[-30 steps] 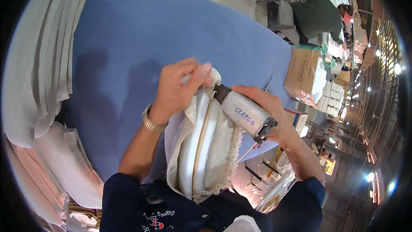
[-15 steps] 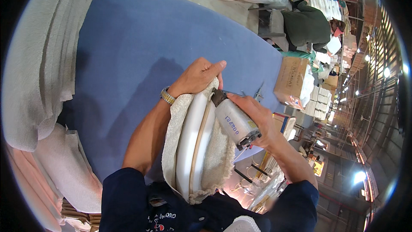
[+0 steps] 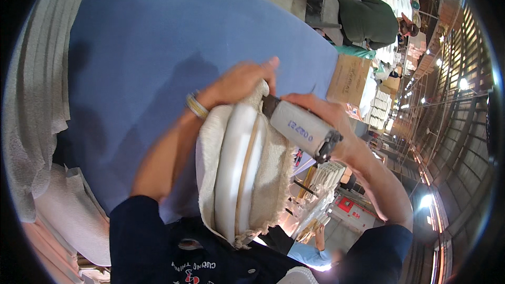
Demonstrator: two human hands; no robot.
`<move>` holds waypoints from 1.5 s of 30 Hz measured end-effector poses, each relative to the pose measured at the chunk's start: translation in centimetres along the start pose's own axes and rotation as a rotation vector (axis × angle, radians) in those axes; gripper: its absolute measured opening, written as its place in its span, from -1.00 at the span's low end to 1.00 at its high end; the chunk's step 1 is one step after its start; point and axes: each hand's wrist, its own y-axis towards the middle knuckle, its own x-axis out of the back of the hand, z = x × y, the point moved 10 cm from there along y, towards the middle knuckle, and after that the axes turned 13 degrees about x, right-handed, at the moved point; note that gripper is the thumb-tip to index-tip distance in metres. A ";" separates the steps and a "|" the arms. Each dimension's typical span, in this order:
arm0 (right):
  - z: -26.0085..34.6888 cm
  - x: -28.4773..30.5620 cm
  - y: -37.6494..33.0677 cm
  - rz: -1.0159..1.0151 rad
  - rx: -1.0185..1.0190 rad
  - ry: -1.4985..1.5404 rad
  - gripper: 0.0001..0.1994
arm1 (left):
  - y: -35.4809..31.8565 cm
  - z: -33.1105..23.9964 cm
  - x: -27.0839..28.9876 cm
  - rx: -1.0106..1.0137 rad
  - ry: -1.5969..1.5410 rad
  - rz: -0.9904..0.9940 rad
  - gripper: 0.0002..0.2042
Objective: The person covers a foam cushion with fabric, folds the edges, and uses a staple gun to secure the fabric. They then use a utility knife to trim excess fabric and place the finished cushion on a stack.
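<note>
Clamped round tool [image 3: 301, 127], R hand [image 3: 331, 115] holds its nose at far tip of fabric [image 3: 276, 165]; L hand [image 3: 244, 81] pinches that tip, prob. to steady it. Fabric part-wraps white foam [image 3: 230, 173], nr. torso [image 3: 252, 260].

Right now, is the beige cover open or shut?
The cover is open: white padding and a tan strip show between its parted edges.

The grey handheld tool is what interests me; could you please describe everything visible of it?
The grey handheld tool has a boxy, metallic-looking body with blue markings, a narrow dark nose and a dark end piece. Gripped in the right hand, it slants beside the beige fabric cover, nose toward the cover's upper tip. Whether the nose presses the fabric is unclear.
</note>
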 end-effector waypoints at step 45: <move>-11.6 -24.7 -22.7 -0.881 -0.176 0.276 -0.39 | -13.0 -7.5 -0.9 0.223 0.852 -0.855 -0.45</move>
